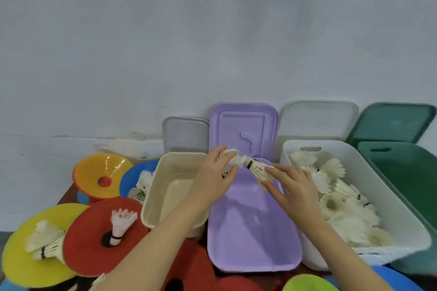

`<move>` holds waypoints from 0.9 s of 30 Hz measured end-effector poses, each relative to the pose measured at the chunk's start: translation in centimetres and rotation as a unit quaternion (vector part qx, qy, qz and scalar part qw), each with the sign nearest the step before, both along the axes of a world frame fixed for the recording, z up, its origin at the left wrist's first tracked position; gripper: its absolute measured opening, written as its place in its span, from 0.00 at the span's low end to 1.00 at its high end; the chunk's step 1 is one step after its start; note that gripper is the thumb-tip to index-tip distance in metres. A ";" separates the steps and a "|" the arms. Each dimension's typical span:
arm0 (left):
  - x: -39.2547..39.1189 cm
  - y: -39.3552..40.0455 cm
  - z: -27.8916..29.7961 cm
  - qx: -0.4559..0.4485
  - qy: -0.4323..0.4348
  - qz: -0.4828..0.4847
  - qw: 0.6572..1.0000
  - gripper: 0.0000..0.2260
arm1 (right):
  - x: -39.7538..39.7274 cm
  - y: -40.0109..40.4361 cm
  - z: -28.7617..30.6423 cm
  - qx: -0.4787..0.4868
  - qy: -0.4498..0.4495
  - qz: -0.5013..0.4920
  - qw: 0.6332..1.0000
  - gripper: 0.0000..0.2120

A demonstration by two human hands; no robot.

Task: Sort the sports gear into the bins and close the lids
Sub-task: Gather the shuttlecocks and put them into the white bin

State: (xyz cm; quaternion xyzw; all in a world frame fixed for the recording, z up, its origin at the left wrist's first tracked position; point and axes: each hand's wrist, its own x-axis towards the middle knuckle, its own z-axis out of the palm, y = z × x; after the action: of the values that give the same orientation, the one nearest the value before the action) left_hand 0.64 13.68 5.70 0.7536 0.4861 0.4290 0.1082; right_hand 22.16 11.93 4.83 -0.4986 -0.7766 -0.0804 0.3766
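Observation:
My left hand (216, 176) grips a white shuttlecock (233, 157) over the far end of the purple bin (253, 238). My right hand (292, 188) pinches the feather end of a second shuttlecock (259, 169); the two shuttlecocks meet cork to cork between my hands. The white bin (402, 227) on the right holds several shuttlecocks. The beige bin (151, 198) on the left looks bare inside. A green bin (406, 172) stands at the far right. More shuttlecocks lie on the red disc (94, 227), the yellow disc (19, 262) and the blue disc (132, 179).
Four lids lean on the wall behind the bins: grey (185, 133), purple (243, 129), white (318, 120), green (390, 121). An upturned orange cone disc (101, 173) sits at the back left. Red, green and blue discs (307, 284) crowd the near edge.

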 end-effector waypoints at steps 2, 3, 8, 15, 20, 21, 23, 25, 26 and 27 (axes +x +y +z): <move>4.2 -0.4 0.2 -0.008 -0.006 -0.015 1.000 0.15 | 4.1 -1.0 0.1 -0.001 0.012 -0.025 1.000 0.18; 6.2 -0.6 0.2 -0.009 -0.009 -0.022 1.000 0.16 | 6.0 -1.4 0.1 -0.001 0.017 -0.041 0.999 0.17; 15.1 -2.0 0.4 -0.016 -0.041 -0.069 0.997 0.19 | 14.0 -2.6 0.2 -0.017 0.073 -0.089 0.993 0.17; 22.1 -2.6 -1.9 -0.143 0.082 -0.086 0.983 0.18 | 19.7 -3.8 -0.1 -0.144 0.066 -0.125 0.979 0.18; 21.8 -3.0 -4.4 -0.148 0.294 -0.006 0.944 0.20 | 20.0 -4.5 -1.1 -0.199 0.059 -0.099 0.973 0.22; 21.7 -3.0 -4.5 -0.152 0.297 0.010 0.942 0.21 | 20.1 -4.5 -1.5 -0.201 0.041 -0.089 0.975 0.22; 21.8 -2.8 -4.5 -0.168 0.322 0.014 0.932 0.21 | 20.3 -4.4 -2.3 -0.199 0.005 -0.080 0.977 0.22; 22.0 -2.6 -4.2 -0.192 0.360 0.002 0.913 0.22 | 20.4 -4.3 -2.5 -0.214 0.007 -0.088 0.973 0.24; 22.1 -2.5 -4.0 -0.206 0.375 -0.004 0.904 0.23 | 20.5 -4.2 -2.5 -0.226 0.005 -0.089 0.970 0.26; 22.1 -2.5 -3.9 -0.216 0.384 -0.008 0.898 0.23 | 20.6 -4.0 -2.5 -0.237 -0.009 -0.082 0.968 0.27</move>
State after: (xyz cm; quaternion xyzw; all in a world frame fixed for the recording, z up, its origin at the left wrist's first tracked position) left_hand 22.75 11.22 1.78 0.8220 0.5642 -0.0101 0.0767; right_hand 42.80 7.90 2.28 -0.6350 -0.7331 0.0704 0.2331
